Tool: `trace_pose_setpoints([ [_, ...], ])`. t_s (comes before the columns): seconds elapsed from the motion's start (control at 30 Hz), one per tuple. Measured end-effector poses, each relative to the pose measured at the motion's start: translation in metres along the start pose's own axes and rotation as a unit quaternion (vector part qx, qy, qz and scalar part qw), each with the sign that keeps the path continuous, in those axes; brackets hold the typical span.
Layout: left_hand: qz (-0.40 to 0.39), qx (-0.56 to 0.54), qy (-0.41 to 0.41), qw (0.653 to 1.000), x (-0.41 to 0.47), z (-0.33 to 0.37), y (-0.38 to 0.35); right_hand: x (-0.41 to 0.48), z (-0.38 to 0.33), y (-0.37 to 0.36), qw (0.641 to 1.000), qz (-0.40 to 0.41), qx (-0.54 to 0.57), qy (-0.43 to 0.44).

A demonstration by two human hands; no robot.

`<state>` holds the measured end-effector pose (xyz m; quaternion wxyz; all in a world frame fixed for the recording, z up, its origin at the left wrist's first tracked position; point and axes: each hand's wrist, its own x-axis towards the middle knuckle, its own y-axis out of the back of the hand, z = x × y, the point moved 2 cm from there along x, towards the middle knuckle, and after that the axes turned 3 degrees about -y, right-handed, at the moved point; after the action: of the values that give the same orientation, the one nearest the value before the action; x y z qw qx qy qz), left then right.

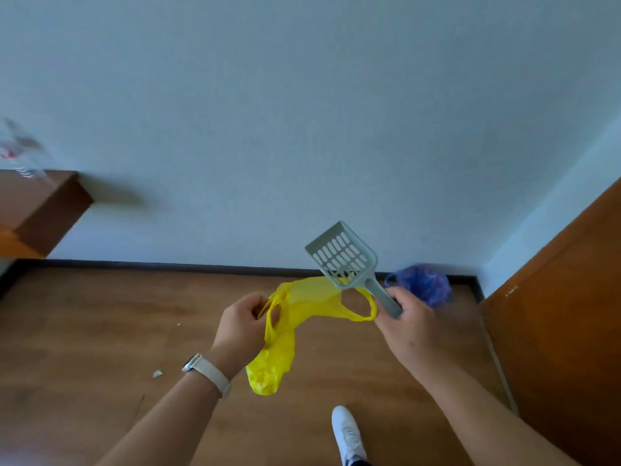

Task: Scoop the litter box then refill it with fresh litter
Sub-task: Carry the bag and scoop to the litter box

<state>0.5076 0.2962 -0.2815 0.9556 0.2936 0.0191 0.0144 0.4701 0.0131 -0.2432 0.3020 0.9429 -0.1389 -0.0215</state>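
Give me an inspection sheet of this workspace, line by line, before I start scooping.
Surface: brown wooden floor.
Job's things: thin yellow plastic bag stretched between both hands; grey slotted plastic litter scoop, head raised.
Clutter: crumpled blue plastic bag near the corner; small white scrap on floor.
Grippers: left hand grips a bag handle; right hand grips the scoop's handle.
Cables: nothing seen.
Surroundings: white wall, brown wooden shelf left, wooden panel right, white shoe.

The pale grey-green slotted scoop [341,255] is smooth, matt hard plastic, and the thin yellow carrier bag [285,331] is filmy, translucent plastic, creased and faintly shiny. The crumpled blue bag [423,284] looks like crinkled thin plastic. The brown floor [100,331] is smooth wood-grain board with a low sheen, and the pale wall [302,112] is matt.
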Motion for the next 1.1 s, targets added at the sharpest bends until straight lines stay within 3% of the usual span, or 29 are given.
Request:
trace_pose_setpoints([
  [0.3,0.111,0.01,0.094,0.989,0.052,-0.017,0.069,0.131,-0.056,-0.081,0.989,-0.133,0.026,0.066],
  [0.47,0.184,0.003,0.141,0.973,0.045,-0.033,0.129,0.154,-0.114,-0.148,0.967,-0.213,0.037,0.131],
  [0.77,0.301,-0.017,0.192,0.934,0.003,-0.154,0.269,0.106,-0.241,-0.322,0.915,-0.316,0.014,0.25],
  [1.1,0.388,-0.052,0.241,0.888,-0.065,-0.29,0.45,-0.008,-0.394,-0.485,0.874,-0.377,0.041,0.303],
])
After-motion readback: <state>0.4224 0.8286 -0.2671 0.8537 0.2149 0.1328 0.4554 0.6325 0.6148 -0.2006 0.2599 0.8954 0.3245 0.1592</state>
